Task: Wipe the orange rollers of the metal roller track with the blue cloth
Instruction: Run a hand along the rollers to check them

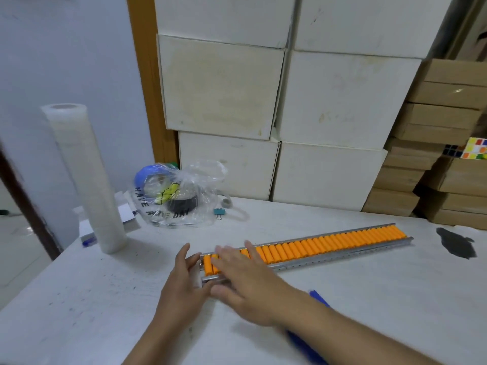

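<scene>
The metal roller track (pixel 342 255) lies slantwise on the white table, its row of orange rollers (pixel 329 243) running from near centre to the far right. My left hand (pixel 181 283) rests at the track's near-left end, fingers spread around the end of the rail. My right hand (pixel 245 283), blurred, lies flat and open over the first rollers at that same end. The blue cloth (pixel 303 346) lies on the table beneath my right forearm, mostly hidden by it; neither hand holds it.
A tall roll of clear film (pixel 84 180) stands at the left. A plastic bag (pixel 179 196) with tape rolls lies behind the track, beside a small binder clip (pixel 218 212). Stacked white boxes (pixel 276 101) and brown cartons (pixel 434 159) line the back. A dark patch (pixel 456 242) marks the table's right.
</scene>
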Demonstrator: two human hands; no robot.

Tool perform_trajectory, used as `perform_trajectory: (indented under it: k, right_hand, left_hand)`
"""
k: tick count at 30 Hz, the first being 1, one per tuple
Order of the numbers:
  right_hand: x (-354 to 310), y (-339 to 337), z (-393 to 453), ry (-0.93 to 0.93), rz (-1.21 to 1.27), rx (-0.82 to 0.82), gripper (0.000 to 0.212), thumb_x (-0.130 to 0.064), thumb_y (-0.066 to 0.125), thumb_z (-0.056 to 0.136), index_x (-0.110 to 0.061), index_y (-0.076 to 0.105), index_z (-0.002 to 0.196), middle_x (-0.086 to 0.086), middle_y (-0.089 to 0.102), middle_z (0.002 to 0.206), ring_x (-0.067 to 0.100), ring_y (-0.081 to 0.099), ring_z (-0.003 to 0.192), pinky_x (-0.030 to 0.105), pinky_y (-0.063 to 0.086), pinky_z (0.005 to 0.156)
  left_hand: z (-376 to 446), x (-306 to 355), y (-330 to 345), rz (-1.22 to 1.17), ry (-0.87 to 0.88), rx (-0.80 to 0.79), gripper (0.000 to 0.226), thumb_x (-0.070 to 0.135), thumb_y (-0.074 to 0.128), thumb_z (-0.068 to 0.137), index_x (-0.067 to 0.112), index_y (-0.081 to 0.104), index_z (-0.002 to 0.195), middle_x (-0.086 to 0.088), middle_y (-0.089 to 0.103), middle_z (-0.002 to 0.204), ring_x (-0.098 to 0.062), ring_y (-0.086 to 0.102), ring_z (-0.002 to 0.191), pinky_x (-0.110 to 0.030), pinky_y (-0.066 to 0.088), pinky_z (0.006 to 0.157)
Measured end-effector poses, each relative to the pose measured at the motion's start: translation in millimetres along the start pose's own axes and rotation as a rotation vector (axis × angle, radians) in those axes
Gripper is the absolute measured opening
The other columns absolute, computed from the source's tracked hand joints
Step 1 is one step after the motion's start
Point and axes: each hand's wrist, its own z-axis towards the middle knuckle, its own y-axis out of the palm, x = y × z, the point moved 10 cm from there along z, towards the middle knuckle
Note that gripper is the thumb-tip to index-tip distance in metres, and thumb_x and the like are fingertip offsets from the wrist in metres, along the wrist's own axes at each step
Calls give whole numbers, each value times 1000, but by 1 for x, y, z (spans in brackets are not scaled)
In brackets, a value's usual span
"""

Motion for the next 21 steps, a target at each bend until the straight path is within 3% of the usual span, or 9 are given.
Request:
perform_trajectory:
  k: [3, 6, 11, 17, 21]
  right_hand:
    - [-24, 32, 22, -42, 2, -67, 69, -56, 25, 94, -10, 24, 144, 8, 18, 156, 15, 2, 145, 44, -12, 115]
    - [-12, 42, 27, -7, -27, -43, 81, -67, 12, 88, -12, 22, 146, 5, 18, 157, 12, 1, 145, 42, -14, 115]
    - [42, 33, 1, 109, -102, 6, 84, -69, 2, 82, -20, 13, 150, -3, 8, 159, 5, -4, 144, 38, -18, 113]
    - [144, -7, -60, 369, -129, 106, 83, -71, 2, 79, -28, 7, 149, -12, 2, 156, 6, -6, 143, 37, -13, 115]
    - [218, -54, -120, 732, 37, 389, 71, -62, 21, 89, -27, 11, 150, -9, 4, 158, 3, -19, 136, 38, -10, 115]
  left_hand:
    - [2, 3, 5, 15, 16, -69, 108, 32, 76, 63, 22, 7, 146, 20, 50, 118, -5, 55, 103, -24, 37, 86]
    - [2, 3, 2, 32, 45, -49, 108, 47, 66, 54, 21, 13, 144, 30, 47, 112, -5, 56, 104, -23, 40, 84]
    - [3, -5, -1, 17, 12, 28, 93, 24, 78, 68, 33, 20, 140, 14, 50, 126, -9, 49, 120, -32, 40, 93]
    - [3, -5, -2, 56, 24, 35, 90, 23, 75, 72, 33, 18, 141, 8, 49, 139, -15, 46, 127, -37, 40, 97]
    - [2, -1, -2, 66, 40, 42, 89, 24, 75, 73, 31, 19, 142, 6, 49, 140, -15, 45, 127, -36, 40, 97]
